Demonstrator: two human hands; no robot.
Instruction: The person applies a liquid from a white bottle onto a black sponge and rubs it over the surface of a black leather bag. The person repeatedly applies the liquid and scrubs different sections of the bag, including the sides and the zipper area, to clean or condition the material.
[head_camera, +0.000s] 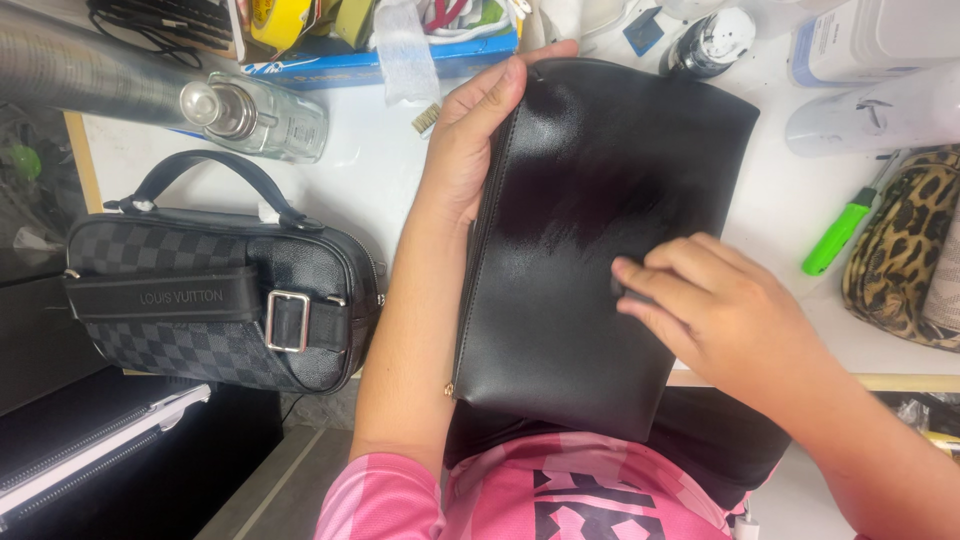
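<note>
A flat black leather pouch (600, 250) is steadied along its zipped edge by the left hand (470, 140), fingers curled loosely over its upper corner. The right hand (715, 310) is pressed on the pouch's face, fingers bent; whether something is pinched beneath cannot be told. The pouch is laid on a white table (370, 170), partly over its near edge. Left of the pouch, a checkered bag (210, 290) is set; right of it, a green marker (838, 232).

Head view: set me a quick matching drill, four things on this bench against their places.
Things:
1 black pouch
2 checkered bag
3 glass bottle
4 green marker

Places:
A lying on its side at the bench's far left
B under both hands, centre
C right of the pouch, beside the leopard-print pouch
D left of the left forearm, handle up

Pairs: 1-B, 2-D, 3-A, 4-C
</note>
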